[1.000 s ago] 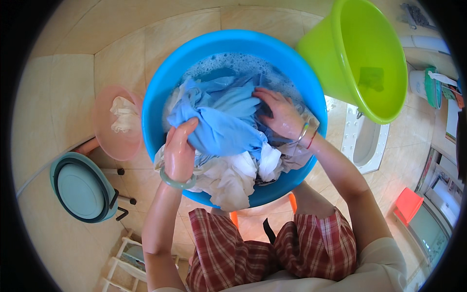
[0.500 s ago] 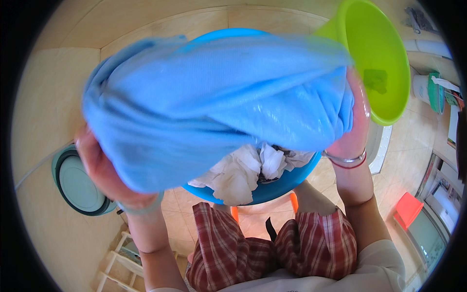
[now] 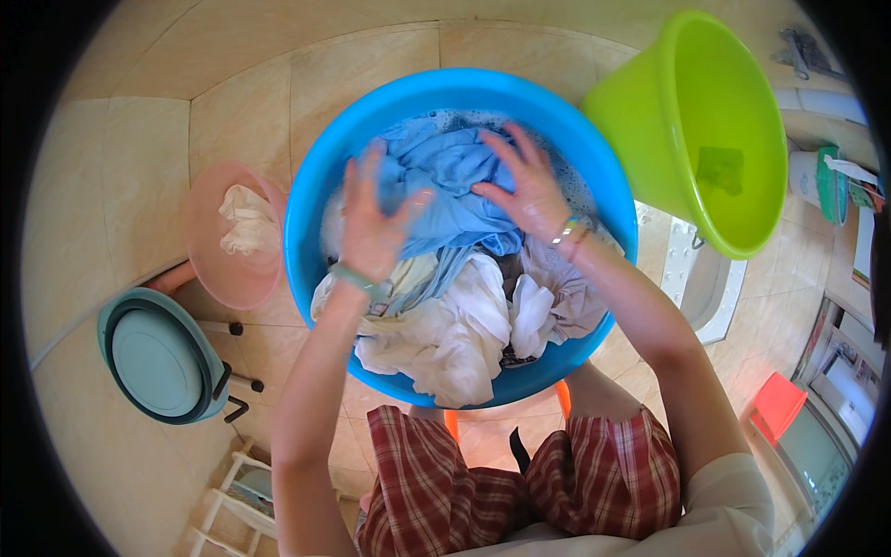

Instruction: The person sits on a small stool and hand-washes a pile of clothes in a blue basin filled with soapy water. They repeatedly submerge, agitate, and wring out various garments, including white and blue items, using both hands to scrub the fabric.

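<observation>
A large blue basin stands in front of me with soapy water and laundry in it. The light blue garment lies crumpled in the suds at its far side. My left hand, a little blurred, is above the garment's left edge with the fingers spread. Over the garment's right part is my right hand, fingers apart and nothing in them. Whether either hand touches the cloth I cannot tell. White cloth is heaped at the basin's near side, and a greyish garment lies to its right.
A tall green bucket leans to the right of the basin, above a white floor squat pan. On the left are a pink basin with pale cloth and a folded grey-green tub. A white rack stands lower left.
The light blue garment, held up spread between both hands before, is now down in the basin. Both hands have let go and moved inward over it.
</observation>
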The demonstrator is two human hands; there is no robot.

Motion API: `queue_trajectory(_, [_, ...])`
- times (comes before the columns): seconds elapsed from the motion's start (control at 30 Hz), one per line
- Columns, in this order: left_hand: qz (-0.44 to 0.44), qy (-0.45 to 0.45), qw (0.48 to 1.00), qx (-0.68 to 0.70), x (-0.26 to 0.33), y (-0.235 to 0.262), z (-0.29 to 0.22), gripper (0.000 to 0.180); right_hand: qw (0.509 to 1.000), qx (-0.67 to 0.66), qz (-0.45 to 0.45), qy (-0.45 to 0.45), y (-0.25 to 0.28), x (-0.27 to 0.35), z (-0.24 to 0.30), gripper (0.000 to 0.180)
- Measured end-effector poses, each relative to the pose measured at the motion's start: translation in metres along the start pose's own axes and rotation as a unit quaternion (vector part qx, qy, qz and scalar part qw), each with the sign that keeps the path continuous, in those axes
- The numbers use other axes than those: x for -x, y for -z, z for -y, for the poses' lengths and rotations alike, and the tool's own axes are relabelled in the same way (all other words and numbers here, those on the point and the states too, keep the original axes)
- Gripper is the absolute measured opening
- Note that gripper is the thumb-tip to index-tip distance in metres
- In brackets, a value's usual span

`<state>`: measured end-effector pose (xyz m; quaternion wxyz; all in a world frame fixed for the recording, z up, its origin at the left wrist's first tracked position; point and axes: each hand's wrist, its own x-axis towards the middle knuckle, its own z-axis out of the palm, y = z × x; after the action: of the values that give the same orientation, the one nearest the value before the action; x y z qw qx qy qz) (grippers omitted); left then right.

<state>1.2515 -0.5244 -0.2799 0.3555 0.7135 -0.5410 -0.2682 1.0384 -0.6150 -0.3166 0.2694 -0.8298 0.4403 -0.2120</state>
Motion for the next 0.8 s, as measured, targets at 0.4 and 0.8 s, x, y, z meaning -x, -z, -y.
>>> queue_trajectory(0.4, [0.231, 0.067, 0.888, -0.392, -0.034, -0.073, 0.053, 0.058, 0.963, 0.11, 0.215, -0.117, -0.051, -0.021, -0.02, 0.038])
queue_trajectory(0.8, [-0.208, -0.01, 0.978, 0.009, 0.03, 0.004, -0.029, 0.011, 0.92, -0.346, -0.082, -0.165, 0.035, -0.02, 0.045, 0.022])
